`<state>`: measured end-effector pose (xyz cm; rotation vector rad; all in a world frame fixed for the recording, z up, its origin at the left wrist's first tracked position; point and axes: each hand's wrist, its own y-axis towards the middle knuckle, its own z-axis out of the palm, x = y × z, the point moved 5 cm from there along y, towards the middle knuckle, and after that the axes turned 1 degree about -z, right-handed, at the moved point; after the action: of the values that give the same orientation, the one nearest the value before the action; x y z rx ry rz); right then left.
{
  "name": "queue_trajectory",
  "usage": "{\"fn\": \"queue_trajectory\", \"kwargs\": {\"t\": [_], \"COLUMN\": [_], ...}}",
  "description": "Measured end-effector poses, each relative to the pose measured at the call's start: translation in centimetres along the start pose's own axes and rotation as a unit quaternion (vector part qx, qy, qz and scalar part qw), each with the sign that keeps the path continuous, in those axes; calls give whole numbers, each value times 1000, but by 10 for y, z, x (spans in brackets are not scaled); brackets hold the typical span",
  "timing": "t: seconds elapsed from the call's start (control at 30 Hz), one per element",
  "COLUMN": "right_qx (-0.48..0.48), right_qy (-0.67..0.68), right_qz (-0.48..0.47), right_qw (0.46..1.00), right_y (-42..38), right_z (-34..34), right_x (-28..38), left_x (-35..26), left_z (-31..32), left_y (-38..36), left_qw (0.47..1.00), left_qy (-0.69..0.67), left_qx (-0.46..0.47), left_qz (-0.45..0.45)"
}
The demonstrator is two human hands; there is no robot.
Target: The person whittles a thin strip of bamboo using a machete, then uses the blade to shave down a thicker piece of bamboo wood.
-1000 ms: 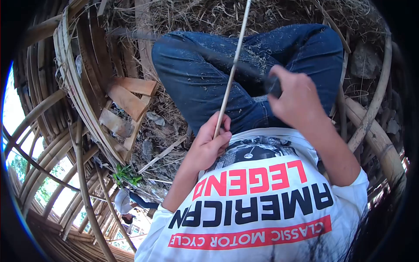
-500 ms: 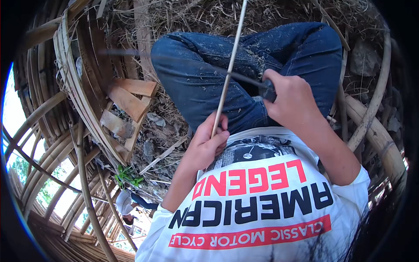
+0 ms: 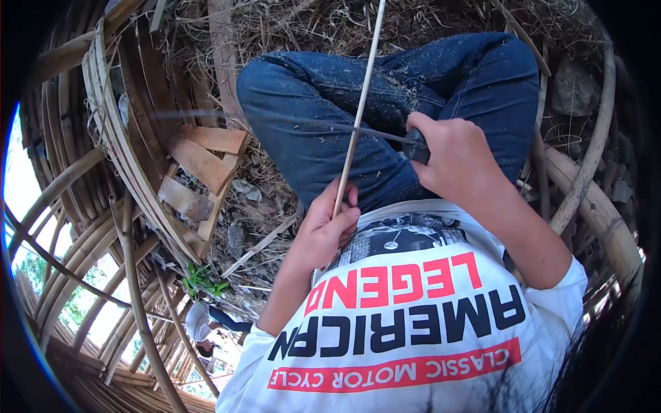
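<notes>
My left hand (image 3: pixel 329 226) is closed around the lower end of a thin pale bamboo strip (image 3: pixel 365 86), in front of my waist. The strip slants up across my crossed legs and out past the top edge. My right hand (image 3: pixel 454 151) grips the dark handle of a long, thin-bladed knife (image 3: pixel 303 122). Its blade reaches left across the strip, above my left hand, and seems to touch it. Toward the tip, motion smears the blade. Fine pale shavings lie on my jeans (image 3: pixel 296 103).
Flat wood pieces (image 3: pixel 200 162) and long bent bamboo slats (image 3: pixel 113 131) lie on the left. Thick bamboo poles (image 3: pixel 595 206) and a stone (image 3: pixel 575 89) are on the right. Curly shavings (image 3: pixel 296 24) cover the ground ahead. Another person (image 3: pixel 200 323) is at the lower left.
The knife blade has slid down along the bamboo strip, closer to my left hand. My right hand has shifted slightly left. My left hand and the strip have barely moved.
</notes>
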<state>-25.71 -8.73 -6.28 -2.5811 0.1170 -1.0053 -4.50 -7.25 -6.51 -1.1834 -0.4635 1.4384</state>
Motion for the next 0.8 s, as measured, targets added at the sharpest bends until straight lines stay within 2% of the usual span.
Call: {"fn": "queue_trajectory", "kwargs": {"t": [0.1,0.13,0.2,0.27,0.33,0.4,0.47,0.5,0.53,0.6,0.67,0.7,0.73,0.8], "right_qx": [-41,-103,-151,-142,-93,-54,-38,-21,-17,-125,-158,-198,-201,-111], "right_qy": [-34,-30,4,0,13,0,-1,0,-33,-49,3,-10,-13,50], "right_qz": [31,24,82,79,90,32,24,10,37,27,81,44,37,85], "right_qw": [998,994,985,987,992,998,999,1000,999,991,984,979,979,989], "right_y": [18,26,44,41,25,6,8,10,17,32,47,45,43,26], "right_z": [-19,-24,-34,-30,-20,-6,-7,-7,-11,-25,-37,-35,-35,-19], "right_x": [-13,-27,-50,-42,-29,-2,-4,-4,-11,-34,-56,-53,-45,-28], "left_x": [1,0,0,1,-3,-5,-2,-2,-2,-1,-1,-1,-2,0], "left_z": [0,1,0,-1,2,3,4,3,1,-2,-1,1,2,9], "left_y": [-9,-12,-13,-5,-3,1,1,-1,-5,-11,-14,-9,-6,-3], "left_qw": [1000,999,999,990,996,995,998,996,994,998,1000,999,999,989], "left_qy": [21,25,28,122,82,85,61,75,87,56,-7,-38,-38,-113], "left_qx": [-12,-14,-20,-38,-30,-34,-26,-31,-41,-27,15,26,26,91], "left_qz": [20,20,28,55,28,40,18,31,45,32,11,9,16,5]}}
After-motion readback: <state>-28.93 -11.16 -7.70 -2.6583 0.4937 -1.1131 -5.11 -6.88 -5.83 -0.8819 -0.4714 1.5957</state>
